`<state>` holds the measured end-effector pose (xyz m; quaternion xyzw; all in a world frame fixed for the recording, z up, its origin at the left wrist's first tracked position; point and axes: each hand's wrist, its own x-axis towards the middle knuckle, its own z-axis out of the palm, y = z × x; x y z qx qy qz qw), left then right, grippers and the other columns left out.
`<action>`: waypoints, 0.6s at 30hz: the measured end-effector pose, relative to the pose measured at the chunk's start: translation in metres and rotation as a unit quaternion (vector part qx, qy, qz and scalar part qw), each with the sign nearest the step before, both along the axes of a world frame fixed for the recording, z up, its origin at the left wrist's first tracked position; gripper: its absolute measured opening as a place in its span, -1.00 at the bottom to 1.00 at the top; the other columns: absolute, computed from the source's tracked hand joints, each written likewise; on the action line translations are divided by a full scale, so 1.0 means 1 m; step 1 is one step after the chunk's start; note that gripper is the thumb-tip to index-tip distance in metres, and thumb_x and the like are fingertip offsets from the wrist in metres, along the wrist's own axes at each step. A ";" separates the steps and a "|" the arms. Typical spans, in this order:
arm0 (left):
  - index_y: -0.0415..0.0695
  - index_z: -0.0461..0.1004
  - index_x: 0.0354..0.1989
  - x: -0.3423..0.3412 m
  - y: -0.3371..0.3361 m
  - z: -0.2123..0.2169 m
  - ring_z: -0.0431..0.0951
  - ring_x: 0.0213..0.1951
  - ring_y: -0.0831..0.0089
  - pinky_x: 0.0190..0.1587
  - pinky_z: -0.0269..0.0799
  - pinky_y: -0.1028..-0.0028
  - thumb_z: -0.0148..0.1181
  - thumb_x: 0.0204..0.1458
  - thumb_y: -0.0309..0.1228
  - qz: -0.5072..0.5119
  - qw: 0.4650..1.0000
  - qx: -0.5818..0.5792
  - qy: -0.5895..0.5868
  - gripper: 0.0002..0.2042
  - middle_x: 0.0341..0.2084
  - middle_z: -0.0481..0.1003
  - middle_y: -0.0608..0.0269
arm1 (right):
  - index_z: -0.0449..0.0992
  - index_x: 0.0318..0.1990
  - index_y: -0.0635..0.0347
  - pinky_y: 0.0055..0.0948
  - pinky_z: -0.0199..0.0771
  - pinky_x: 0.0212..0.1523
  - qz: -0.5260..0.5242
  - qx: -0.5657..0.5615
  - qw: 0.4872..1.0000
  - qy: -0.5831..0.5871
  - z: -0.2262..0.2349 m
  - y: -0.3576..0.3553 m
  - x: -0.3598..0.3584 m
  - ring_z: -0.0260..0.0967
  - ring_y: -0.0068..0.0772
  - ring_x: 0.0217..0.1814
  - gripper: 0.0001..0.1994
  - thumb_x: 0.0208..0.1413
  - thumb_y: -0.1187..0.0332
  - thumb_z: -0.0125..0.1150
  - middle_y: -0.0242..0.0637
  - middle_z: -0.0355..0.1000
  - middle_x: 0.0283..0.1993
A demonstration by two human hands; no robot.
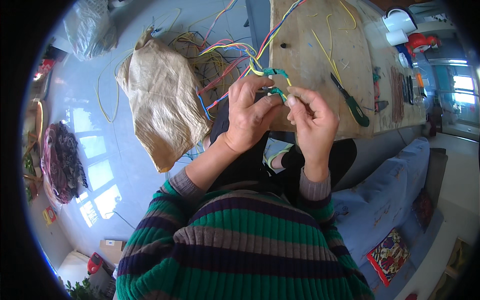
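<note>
Both my hands are raised over the near left corner of the wooden board (320, 60). A short stretch of wire wrapped in green tape (276, 91) is pinched in the fingers of my left hand (248, 117). My right hand (316, 119) closes thumb and forefinger on the yellow-green wire end just past that tape. Another green-taped wire (276, 72) arches above the fingertips. It joins a bundle of yellow, red and blue wires (258, 54) running up to the far edge. On the board to the right lies a cutting tool with a green handle (356, 111).
Loose yellow wire offcuts (330, 57) lie on the board. A crumpled tan sack (162, 100) sits on the floor at left, beside a tangle of wires (220, 70). White mugs (398, 21) stand at the far right. A blue-covered sofa (380, 175) is at lower right.
</note>
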<state>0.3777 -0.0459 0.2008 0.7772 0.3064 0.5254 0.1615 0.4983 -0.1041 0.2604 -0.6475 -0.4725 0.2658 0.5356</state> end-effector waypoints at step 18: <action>-0.17 0.44 -0.26 0.002 0.017 -0.007 0.52 -0.27 0.21 -0.20 0.42 0.36 0.33 -0.24 -0.60 -0.019 0.999 -0.007 -0.035 -0.70 -0.30 0.52 0.17 | 0.55 -0.22 0.29 -0.69 0.30 -0.54 0.001 0.023 1.000 0.009 0.002 0.000 0.000 0.30 -0.74 -0.55 -0.89 0.10 0.51 0.21 -0.44 0.44 -0.49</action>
